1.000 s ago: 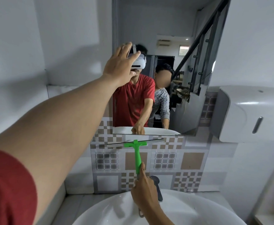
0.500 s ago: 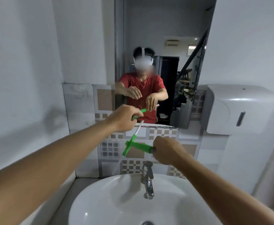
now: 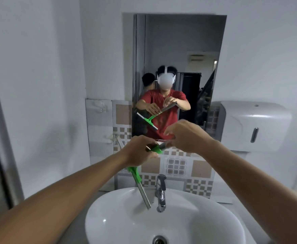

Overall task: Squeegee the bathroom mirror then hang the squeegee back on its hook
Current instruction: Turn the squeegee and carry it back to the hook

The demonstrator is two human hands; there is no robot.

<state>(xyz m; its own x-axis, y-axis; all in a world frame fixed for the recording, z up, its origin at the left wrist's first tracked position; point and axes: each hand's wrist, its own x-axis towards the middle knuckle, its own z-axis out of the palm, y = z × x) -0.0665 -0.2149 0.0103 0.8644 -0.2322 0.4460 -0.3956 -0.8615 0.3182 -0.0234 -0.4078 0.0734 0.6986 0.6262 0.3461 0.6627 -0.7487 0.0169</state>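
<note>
A green squeegee (image 3: 137,175) is held above the sink (image 3: 214,217), below the mirror (image 3: 179,50). The left hand (image 3: 138,152) wraps the handle's middle; the right hand (image 3: 188,136) pinches its grey end. The blade hangs down-left of both grips (over the basin), so the wall hooks (image 3: 100,106), left of the sink, lie nearer the left hand.

The left hand (image 3: 138,152) now grips the squeegee (image 3: 138,180), blade hanging downward.
</note>
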